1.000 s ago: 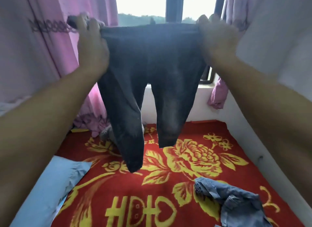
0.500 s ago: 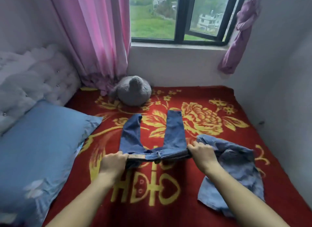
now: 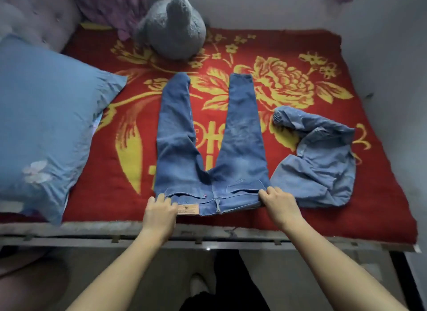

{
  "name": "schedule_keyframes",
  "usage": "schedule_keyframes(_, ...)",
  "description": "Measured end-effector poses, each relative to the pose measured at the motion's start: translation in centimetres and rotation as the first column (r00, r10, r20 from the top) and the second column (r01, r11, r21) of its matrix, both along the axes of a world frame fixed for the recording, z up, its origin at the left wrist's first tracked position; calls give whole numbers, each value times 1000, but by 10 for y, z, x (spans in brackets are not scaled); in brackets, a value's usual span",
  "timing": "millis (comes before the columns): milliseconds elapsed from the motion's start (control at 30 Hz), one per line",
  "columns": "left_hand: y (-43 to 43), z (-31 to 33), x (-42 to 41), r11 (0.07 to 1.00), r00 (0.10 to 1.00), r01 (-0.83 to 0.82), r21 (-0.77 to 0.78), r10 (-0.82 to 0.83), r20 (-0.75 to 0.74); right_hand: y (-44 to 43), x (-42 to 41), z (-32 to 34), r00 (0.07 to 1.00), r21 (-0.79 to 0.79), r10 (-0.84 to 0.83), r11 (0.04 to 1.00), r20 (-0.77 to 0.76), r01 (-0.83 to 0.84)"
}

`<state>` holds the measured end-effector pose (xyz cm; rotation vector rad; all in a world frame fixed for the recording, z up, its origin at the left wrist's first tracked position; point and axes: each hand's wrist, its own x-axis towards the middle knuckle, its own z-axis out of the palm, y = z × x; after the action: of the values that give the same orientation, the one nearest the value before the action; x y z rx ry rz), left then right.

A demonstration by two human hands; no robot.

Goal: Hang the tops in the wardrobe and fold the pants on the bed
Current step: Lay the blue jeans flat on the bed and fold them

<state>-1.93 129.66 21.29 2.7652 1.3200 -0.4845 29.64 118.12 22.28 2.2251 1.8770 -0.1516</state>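
With your left hand (image 3: 159,212) and right hand (image 3: 278,203) pinching the jeans (image 3: 211,148) waistband corners, expect heavy, floppy denim

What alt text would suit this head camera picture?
A person's left hand and right hand grip the waistband of blue denim jeans spread flat on a red blanket with yellow flowers. A crumpled light-blue denim top lies at their right, a blue pillow at left, a grey plush toy beyond.
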Motion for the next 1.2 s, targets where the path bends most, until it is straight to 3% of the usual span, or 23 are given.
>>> schedule_keyframes(200, -60, -127, -9, 980, 998, -54, -194, 47, -39, -55, -10, -123, 999, -197, -1, 980, -36, -6)
schedule_keyframes(333, -90, -197, -9, 945, 981, -145, -293, 98, -168, -92, -14, -204, 988, -329, -126, 940, -93, 89)
schedule_keyframes(500, -110, -246, -2, 895, 953, -254, -367, 168, -251, -109, -9, -261, 985, -363, -112, 930, -131, 57)
schedule_keyframes(567, -108, -254, 4, 853, 941, -303, -426, 197, -276, -105, 0, -264, 965, -451, -142, 892, -220, 28)
schedule_keyframes(667, -103, -248, 16, 807, 922, -371, -458, 264, -282, -90, 13, -253, 843, -595, -350, 803, -408, 46)
schedule_keyframes(733, -101, -239, 27, 801, 914, -405, -442, 336, -229, -79, 24, -244, 752, -588, -457, 801, -476, 114)
schedule_keyframes(867, -102, -230, 69, 842, 926, -323, -432, 375, 38, -51, 53, -238, 635, -395, -545, 837, -548, 378)
schedule_keyframes(967, -108, -230, 115, 860, 886, -231, -455, 379, 267, -27, 81, -242, 486, -344, -639, 750, -596, 564)
schedule_keyframes(1033, -113, -228, 149, 837, 840, -199, -510, 413, 351, -10, 96, -245, 336, -371, -696, 655, -635, 658)
schedule_keyframes(1100, -122, -231, 183, 803, 809, -172, -571, 446, 383, 4, 111, -255, 194, -403, -708, 581, -679, 707)
schedule_keyframes(1200, -137, -242, 232, 785, 834, -212, -582, 456, 311, 23, 129, -276, 96, -403, -670, 548, -736, 733)
